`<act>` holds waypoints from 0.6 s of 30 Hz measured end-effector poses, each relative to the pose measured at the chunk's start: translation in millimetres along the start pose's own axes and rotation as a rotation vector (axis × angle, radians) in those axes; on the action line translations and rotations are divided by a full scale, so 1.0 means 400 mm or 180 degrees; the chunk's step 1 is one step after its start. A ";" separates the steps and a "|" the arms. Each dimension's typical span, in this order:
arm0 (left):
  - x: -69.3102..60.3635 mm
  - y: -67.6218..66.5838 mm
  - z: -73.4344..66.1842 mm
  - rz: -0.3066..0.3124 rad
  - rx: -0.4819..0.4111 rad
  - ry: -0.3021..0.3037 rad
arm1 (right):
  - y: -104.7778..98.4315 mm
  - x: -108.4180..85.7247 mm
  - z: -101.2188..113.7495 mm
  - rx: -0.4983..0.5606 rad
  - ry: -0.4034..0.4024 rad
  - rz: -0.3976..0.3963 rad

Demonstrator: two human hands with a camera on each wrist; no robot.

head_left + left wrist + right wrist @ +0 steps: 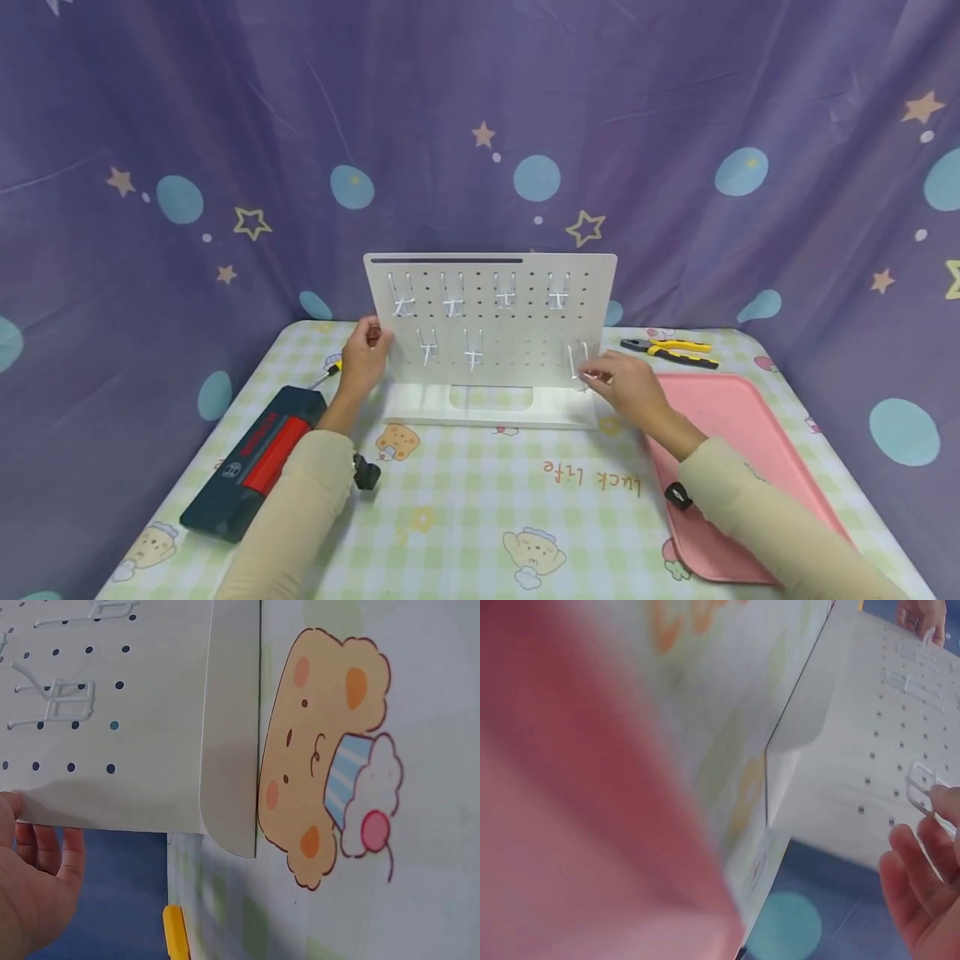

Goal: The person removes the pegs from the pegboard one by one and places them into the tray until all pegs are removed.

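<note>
A white pegboard (517, 346) stands upright on its base plate (420, 408), with several white wire hooks (453, 296) hanging on its face. My left hand (363, 362) grips the board's left edge; in the left wrist view the fingers (46, 847) reach behind it and the thumb lies in front. At the lower right of the board, my right hand (628, 383) pinches another white wire hook (917, 787) between thumb and fingers, up against the holes. Whether this hook's prongs sit in the holes, I cannot tell.
Left of the board lie a dark green and red case (262, 462) and a screwdriver (326, 375) with a yellow and black handle. Yellow and black pliers (671, 350) lie at the back right, behind a pink tray (738, 387). A purple curtain (450, 75) hangs behind the table.
</note>
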State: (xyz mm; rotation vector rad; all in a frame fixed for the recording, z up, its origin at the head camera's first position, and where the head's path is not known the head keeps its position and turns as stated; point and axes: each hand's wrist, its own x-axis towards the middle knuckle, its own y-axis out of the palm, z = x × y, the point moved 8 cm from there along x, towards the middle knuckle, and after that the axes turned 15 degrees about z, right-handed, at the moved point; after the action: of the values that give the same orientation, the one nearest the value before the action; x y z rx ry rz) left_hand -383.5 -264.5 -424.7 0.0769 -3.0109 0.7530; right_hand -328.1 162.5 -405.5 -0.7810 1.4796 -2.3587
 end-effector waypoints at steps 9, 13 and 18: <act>-0.001 -0.005 0.003 -0.0010 0.0042 -0.0083 | -0.045 -0.048 -0.134 0.0194 0.0494 0.0423; -0.001 -0.006 0.003 -0.0007 0.0070 -0.0108 | -0.046 -0.074 -0.197 0.0222 0.0707 0.0640; 0.002 0.001 0.004 0.0018 0.0085 -0.0151 | -0.040 -0.104 -0.253 0.0143 0.0797 0.0861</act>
State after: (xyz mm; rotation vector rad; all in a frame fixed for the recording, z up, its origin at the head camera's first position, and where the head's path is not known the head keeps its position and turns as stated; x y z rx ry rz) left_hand -384.4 -264.9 -426.2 0.0884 -3.0472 0.8031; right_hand -349.5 265.9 -438.7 -0.2596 1.5092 -2.3340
